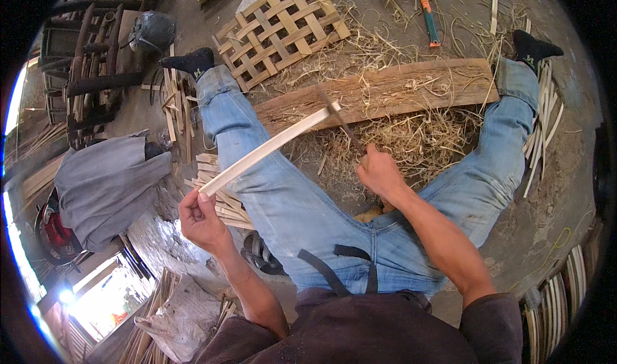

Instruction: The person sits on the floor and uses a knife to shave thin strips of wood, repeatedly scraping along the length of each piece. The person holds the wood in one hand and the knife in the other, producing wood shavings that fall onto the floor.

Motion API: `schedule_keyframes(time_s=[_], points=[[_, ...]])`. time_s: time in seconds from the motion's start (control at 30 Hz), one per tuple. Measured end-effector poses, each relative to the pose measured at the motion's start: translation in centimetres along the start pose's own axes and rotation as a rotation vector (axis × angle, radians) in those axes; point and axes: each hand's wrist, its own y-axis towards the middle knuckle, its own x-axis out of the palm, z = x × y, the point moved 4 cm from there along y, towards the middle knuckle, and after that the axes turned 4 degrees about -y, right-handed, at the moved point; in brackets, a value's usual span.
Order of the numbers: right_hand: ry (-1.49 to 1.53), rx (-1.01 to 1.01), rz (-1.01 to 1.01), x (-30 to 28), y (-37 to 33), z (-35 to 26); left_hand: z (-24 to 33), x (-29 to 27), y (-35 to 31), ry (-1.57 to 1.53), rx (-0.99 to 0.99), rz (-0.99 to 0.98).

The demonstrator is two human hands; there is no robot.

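Above the left leg (pixel 273 197): one pale, straight, smooth-faced wood strip (pixel 270 148)
Left hand (pixel 204 221): pinches its near end
Right hand (pixel 382 173): wraps round one dark, narrow blade (pixel 348 128), which crosses the strip's far end
Plank (pixel 427 84): one, brown, coarse-grained
Shavings (pixel 418 136): curly, tangled, beyond counting
Lattice (pixel 280 28): one, woven flat slats

No lettering legible from where I stand. Left black sock (pixel 193 60): small pale-yellowish mark by ankle, close to rolled jeans cuff (pixel 216 85); letters or logo, cannot tell. Right black sock (pixel 536 45): similar small pale-yellowish mark, also by ankle, near other rolled jeans cuff (pixel 518 81); strokes look letter-like, too tiny and blurred to make out. Wording on either sock unreadable at this range.
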Motion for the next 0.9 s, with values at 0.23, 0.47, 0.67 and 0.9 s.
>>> schedule_keyframes(time_s=[0.23, 0.47, 0.67, 0.9], points=[[-0.076, 0.002, -0.012, -0.5, 0.8, -0.1, -1.6, -0.6, -0.3, -0.313, -0.169, -0.029], [-0.024, 0.158, -0.107, -0.9, 0.5, -1.6, 3.4, 10.5, 0.0, -1.139, -0.005, -0.089], [0.213, -0.268, -0.153, -3.0, -4.2, -8.9, 7.2, 10.9, 0.5, -1.257, 0.222, -0.197], [0.118, -0.075, -0.078, -2.2, -1.3, -4.8, 8.9, 7.2, 1.5, -1.288, 0.193, -0.133]])
